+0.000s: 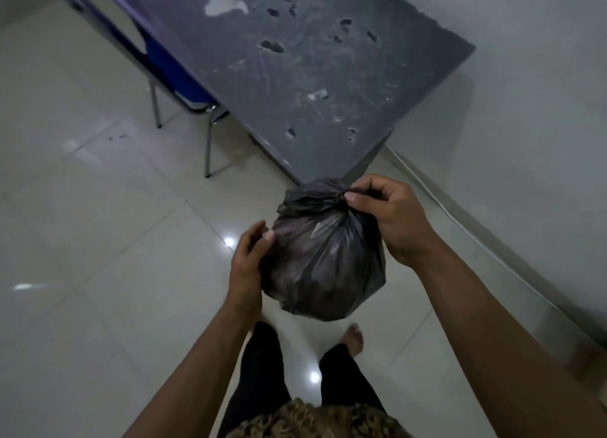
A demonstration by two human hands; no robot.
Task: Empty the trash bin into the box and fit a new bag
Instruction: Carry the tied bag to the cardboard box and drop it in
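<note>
A full black trash bag [323,260] hangs in the air in front of me, bulging and gathered at its top into a twisted neck. My right hand [391,221] pinches that neck between thumb and fingers at the bag's upper right. My left hand [248,263] cups the bag's left side, thumb on the plastic. Neither a trash bin nor a box is in view.
A worn dark table [312,76] stands ahead against the white wall [525,109]. A blue chair with metal legs [184,86] is tucked under its left side. Glossy white floor tiles [98,240] spread to the left. My legs and bare feet [354,339] are below the bag.
</note>
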